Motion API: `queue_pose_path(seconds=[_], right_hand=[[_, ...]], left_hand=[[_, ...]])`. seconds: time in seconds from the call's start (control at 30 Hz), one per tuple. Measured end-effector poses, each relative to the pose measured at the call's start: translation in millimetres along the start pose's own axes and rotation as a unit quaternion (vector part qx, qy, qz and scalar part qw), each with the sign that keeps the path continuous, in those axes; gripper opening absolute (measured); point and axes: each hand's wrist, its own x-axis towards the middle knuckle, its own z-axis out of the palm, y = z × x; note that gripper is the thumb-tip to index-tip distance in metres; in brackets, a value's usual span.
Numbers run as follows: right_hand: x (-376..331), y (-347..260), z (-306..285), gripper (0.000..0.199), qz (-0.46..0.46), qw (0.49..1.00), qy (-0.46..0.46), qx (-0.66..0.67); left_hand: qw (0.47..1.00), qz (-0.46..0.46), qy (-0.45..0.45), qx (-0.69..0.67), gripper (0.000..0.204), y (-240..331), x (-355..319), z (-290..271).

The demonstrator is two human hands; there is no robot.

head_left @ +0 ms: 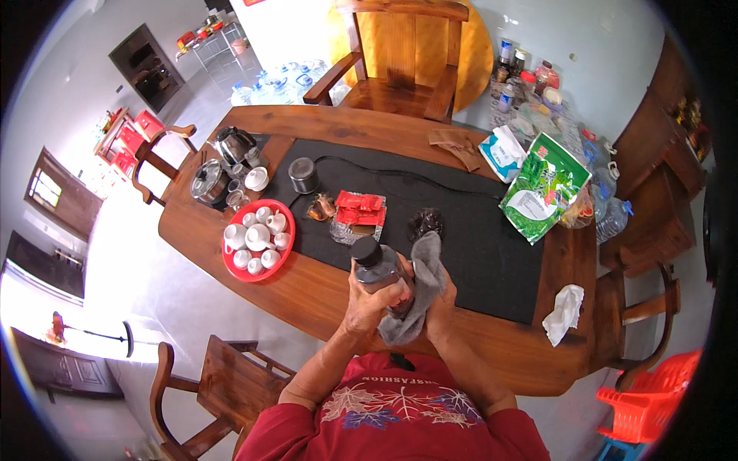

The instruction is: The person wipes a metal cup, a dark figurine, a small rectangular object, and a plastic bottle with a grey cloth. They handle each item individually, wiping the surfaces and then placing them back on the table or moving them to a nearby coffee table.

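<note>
Our left hand (pixel 367 301) wraps its fingers around a dark bottle (pixel 380 269); our right hand (pixel 440 301) presses a grey cloth (pixel 421 288) against it, fingers closed on the cloth. Beyond our fingertips lies a red packet (pixel 360 207); left of them, a red tray (pixel 232 265) of white cups (pixel 258 237).
</note>
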Motion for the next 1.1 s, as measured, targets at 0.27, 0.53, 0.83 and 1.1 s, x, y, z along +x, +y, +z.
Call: queue_pose_path(seconds=[0.27,0.53,0.83,1.1], right_hand=[[4.5,-38.0,9.8,0.044,-0.224,0.952,-0.112,-0.178],[32.3,-28.3,5.3,0.043,0.130,0.942,-0.244,0.190],[26.4,61.3,-28.7,0.042,0.246,0.902,-0.183,0.305],[-5.4,47.2,-17.7,0.041,0.216,0.930,-0.109,0.276]], left_hand=[[0.987,-0.069,-0.059,0.129,0.068,-5.9,-15.4,8.2],[0.962,0.108,-0.016,0.249,0.072,-13.3,-14.6,5.8],[0.986,0.091,0.108,-0.083,0.059,-10.2,-2.6,-4.7],[0.990,0.136,0.045,0.018,0.069,-18.7,3.1,-19.0]])
